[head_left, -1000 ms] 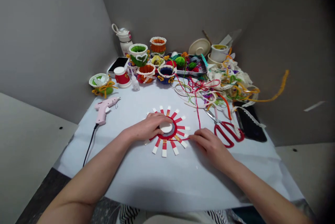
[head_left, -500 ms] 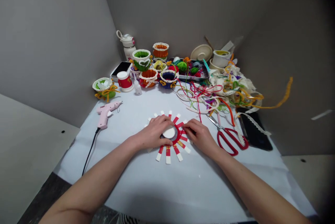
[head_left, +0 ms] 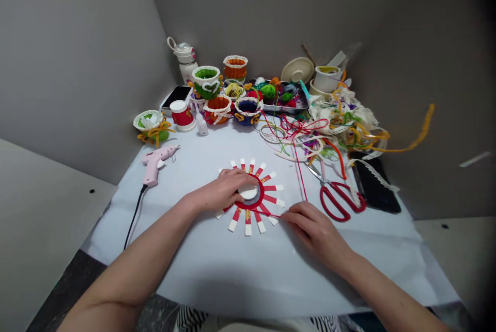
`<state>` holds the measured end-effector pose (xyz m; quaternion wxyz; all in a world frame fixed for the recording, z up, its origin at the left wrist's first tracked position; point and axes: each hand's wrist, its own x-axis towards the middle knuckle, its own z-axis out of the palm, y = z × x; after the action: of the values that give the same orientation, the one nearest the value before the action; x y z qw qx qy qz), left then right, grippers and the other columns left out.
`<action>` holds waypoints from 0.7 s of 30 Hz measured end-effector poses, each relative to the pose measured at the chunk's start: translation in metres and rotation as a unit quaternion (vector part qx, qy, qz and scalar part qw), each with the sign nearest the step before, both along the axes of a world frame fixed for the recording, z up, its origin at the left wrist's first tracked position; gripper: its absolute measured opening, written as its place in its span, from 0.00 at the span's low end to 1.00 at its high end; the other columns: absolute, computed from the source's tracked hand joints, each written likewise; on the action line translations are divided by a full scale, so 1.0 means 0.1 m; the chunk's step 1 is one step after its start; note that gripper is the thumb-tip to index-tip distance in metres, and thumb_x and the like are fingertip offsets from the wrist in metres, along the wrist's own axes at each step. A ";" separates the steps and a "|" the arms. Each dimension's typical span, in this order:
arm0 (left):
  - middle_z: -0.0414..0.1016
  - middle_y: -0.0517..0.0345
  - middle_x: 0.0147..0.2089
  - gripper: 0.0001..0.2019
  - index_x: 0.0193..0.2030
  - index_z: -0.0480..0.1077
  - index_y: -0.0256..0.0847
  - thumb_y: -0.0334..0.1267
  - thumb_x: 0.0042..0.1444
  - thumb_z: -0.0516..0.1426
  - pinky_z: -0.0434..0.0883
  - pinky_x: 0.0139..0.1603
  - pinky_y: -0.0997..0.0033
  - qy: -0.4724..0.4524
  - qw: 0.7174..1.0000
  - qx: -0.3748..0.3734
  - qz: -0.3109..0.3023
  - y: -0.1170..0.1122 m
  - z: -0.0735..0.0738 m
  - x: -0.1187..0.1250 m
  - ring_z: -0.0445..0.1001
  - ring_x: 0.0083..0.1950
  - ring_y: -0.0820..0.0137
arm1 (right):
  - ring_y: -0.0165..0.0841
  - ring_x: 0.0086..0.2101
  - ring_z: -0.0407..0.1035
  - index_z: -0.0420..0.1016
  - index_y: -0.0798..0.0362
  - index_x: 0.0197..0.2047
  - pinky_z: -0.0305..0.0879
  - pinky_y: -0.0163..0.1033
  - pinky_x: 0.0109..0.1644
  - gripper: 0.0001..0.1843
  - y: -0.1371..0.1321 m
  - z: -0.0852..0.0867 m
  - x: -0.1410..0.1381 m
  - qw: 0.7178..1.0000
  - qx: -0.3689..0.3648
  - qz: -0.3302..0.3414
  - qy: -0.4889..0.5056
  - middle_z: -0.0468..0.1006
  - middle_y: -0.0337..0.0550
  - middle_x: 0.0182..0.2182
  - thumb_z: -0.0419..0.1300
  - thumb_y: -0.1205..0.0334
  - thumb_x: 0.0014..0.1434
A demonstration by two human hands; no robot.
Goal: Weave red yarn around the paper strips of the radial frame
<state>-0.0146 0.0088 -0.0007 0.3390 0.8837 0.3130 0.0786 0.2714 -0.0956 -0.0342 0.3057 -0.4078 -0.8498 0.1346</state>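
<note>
- Smooth white-covered table (head_left: 201,270): a red-and-white sunburst of flat paper strips (head_left: 248,219) lies at its near middle.
- Right hand (head_left: 320,234): drawn back from the strips to the near right since half a second ago, fingertips pinching yarn.
- Left hand (head_left: 222,190): curled, gripping the sunburst's middle.
- Round red yarn ring (head_left: 262,195): circles the white centre (head_left: 248,194).
- Thin red yarn strand (head_left: 300,171): now taut between ring and right hand.

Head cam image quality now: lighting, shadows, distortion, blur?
Head view: dim, soft light; diffuse shadow on the white tabletop near its front edge. Head view: right border fades to black, worst at the upper corner; looks wide-angle. Head view: red yarn traceable to the right hand; fine detail in the trimmings pile is soft.
</note>
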 end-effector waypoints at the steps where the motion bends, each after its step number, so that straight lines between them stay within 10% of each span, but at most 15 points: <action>1: 0.73 0.54 0.65 0.26 0.62 0.67 0.50 0.22 0.60 0.56 0.58 0.68 0.47 0.000 1.000 0.002 -0.001 0.00 0.00 0.00 0.65 0.68 0.57 | 0.37 0.36 0.74 0.79 0.50 0.48 0.74 0.42 0.37 0.14 -0.06 -0.02 -0.01 1.000 0.011 0.002 -0.011 0.79 0.49 0.37 0.53 0.72 0.70; 12: 0.72 0.53 0.66 0.24 0.62 0.67 0.49 0.26 0.61 0.57 0.57 0.70 0.45 -0.012 1.000 0.008 -0.001 0.03 -0.10 -0.03 0.64 0.69 0.56 | 0.37 0.34 0.70 0.77 0.53 0.49 0.71 0.42 0.35 0.13 -0.25 -0.10 -0.02 0.997 0.047 0.022 -0.061 0.79 0.49 0.36 0.53 0.73 0.69; 21: 0.73 0.53 0.65 0.24 0.61 0.67 0.50 0.25 0.60 0.56 0.58 0.68 0.46 -0.018 1.000 0.008 -0.003 0.03 -0.11 -0.03 0.64 0.69 0.56 | 0.38 0.37 0.74 0.79 0.52 0.39 0.71 0.43 0.40 0.08 0.60 -0.05 -0.08 0.995 -0.075 -0.061 -0.003 0.77 0.46 0.35 0.58 0.69 0.67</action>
<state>-0.0181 0.0120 -0.0114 0.3376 0.8859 0.3031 0.0961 0.2630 -0.0353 -0.0396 0.2791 -0.4812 -0.8118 0.1775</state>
